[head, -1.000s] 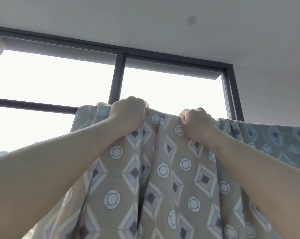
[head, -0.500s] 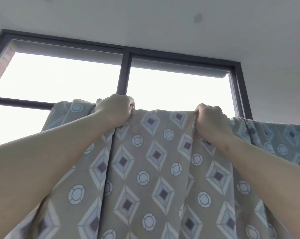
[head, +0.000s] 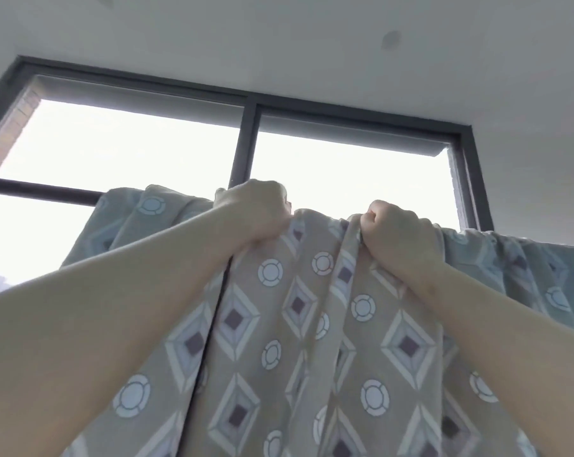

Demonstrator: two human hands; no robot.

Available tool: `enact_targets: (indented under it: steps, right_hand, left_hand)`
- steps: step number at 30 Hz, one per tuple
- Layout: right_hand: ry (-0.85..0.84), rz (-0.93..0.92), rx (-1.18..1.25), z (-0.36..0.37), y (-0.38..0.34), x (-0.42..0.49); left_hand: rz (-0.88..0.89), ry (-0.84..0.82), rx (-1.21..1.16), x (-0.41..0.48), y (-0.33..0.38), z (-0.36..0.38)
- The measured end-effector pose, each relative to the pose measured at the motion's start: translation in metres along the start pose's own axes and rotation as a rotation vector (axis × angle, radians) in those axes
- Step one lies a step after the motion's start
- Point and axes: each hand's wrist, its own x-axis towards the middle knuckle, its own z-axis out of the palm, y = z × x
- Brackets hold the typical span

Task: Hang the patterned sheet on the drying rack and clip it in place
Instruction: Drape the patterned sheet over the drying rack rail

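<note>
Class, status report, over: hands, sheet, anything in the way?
Left hand, right hand both gripping patterned sheet at top edge. Sheet bunched between them. No clips visible; rack hidden.

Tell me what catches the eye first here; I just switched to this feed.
Two fists at mid-frame: the left hand and right hand each grip the top edge of the sheet, which hangs down in folds across the lower frame. Behind them, a bright window with a dark frame fills the upper half.
</note>
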Motion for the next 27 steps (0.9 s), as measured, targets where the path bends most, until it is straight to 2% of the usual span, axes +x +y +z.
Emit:
enact_targets:
  steps: [3,7,9,11,12,14,18,21,23,25,27]
  right_hand:
    - [-0.025,-0.025,0.076,0.006,-0.023,0.002]
    - [-0.175,-0.283,0.176,0.015,-0.068,-0.002]
    - [-0.194,-0.298,0.136,0.022,-0.083,-0.003]
    - [-0.133,-0.289,0.108,0.032,-0.094,-0.005]
    - [-0.106,-0.279,0.105,0.036,-0.098,-0.007]
    - [-0.087,-0.241,0.106,0.042,-0.108,-0.009]
    - [-0.074,-0.092,0.074,0.057,-0.126,-0.005]
    - [-0.013,-0.015,-0.007,0.070,-0.135,-0.010]
    - [0.046,0.015,-0.040,0.073,-0.138,-0.014]
    - [0.066,0.041,-0.051,0.071,-0.139,-0.016]
    - [0.051,0.063,-0.046,0.068,-0.140,-0.016]
  left_hand:
    - [-0.005,0.033,0.044,-0.006,-0.033,0.007]
    - [0.049,0.130,-0.068,-0.015,-0.053,0.001]
    - [0.032,0.145,0.067,-0.019,-0.065,-0.004]
    - [0.003,0.139,0.224,-0.022,-0.083,-0.010]
    - [-0.008,0.123,0.232,-0.023,-0.093,-0.012]
    - [-0.008,0.091,0.176,-0.023,-0.114,-0.016]
    - [-0.029,0.135,0.043,-0.024,-0.148,-0.019]
    - [0.014,0.118,0.066,-0.030,-0.158,-0.016]
    - [0.080,0.163,0.111,-0.034,-0.159,-0.016]
    - [0.065,0.215,-0.017,-0.037,-0.158,-0.016]
    - [-0.108,0.179,-0.399,-0.039,-0.152,-0.021]
